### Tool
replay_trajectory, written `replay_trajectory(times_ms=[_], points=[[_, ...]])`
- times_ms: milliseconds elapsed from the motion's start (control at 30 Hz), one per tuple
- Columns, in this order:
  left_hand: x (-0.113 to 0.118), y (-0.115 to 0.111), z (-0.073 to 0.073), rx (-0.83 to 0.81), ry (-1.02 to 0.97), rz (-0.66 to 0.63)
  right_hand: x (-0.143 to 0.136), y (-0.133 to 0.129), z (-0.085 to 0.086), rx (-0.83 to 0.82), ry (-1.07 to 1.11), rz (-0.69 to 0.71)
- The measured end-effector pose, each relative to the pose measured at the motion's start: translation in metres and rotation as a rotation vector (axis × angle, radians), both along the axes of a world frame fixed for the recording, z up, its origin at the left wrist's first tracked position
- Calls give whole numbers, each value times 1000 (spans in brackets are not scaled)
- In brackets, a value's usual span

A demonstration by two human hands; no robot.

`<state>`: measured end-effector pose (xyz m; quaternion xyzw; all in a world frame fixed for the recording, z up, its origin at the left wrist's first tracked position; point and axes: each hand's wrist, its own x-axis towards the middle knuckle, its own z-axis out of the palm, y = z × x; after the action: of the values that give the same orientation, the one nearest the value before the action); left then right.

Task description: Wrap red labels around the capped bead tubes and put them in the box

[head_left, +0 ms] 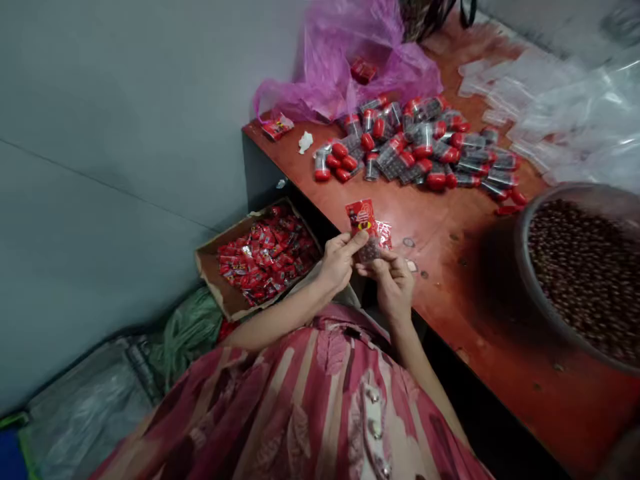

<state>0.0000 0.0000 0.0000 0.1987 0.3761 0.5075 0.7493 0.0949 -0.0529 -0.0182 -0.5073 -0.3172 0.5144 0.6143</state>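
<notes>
Red packet [362,215] is in fingers [358,241] near table edge [436,321], bare tabletop [463,277] rightward.

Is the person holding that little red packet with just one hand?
No, the left hand pinches the red packet near its middle while the right hand has fingers at its lower end.

One head-worn camera looks forward and steeply down, from close above the pink-and-cream patterned fabric garment [300,407], centring the bare left hand [339,263] and bare right hand [394,287], with the flat grey wall [125,100] leftward and the scuffed red tabletop [465,280] rightward.
</notes>
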Motion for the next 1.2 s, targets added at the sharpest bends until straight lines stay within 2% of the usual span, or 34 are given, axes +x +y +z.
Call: replay_trajectory(times_ms=[133,233,300,433,533,633,700,733,800,833,900,967,1000,1100,1200], points=[[3,-11,-3,-33,-40,1,-2,5,-4,-15,47,-33],[-3,-13,-4,-40,-101,-45,-2,14,-3,-54,118,-10],[-14,-14,-5,-25,-132,-95,-4,22,-1,-94,169,50],[-44,-15,-5,-12,-119,-152,-16,33,4,-167,169,268],[-68,-15,-10,-34,-122,-14,-22,35,9,-176,131,346],[-89,-12,-22,-126,-134,229,-13,32,13,-147,67,271],[-95,-9,-31,-154,-73,323,1,29,14,-138,3,200],[-95,-8,-34,-142,-4,319,9,27,14,-141,-30,167],[-85,-5,-38,-17,239,199,24,24,13,-149,-86,103],[-76,-2,-38,111,410,111,30,22,13,-150,-109,74],[-55,7,-37,499,794,-50,38,20,13,-145,-152,27],[-32,19,-37,847,1110,-133,42,19,14,-140,-192,5],[-22,25,-38,957,1249,-165,42,19,14,-137,-208,5],[-3,39,-44,1094,1543,-198,44,19,16,-125,-247,21],[4,43,-51,1103,1634,-151,46,22,16,-118,-284,27]])
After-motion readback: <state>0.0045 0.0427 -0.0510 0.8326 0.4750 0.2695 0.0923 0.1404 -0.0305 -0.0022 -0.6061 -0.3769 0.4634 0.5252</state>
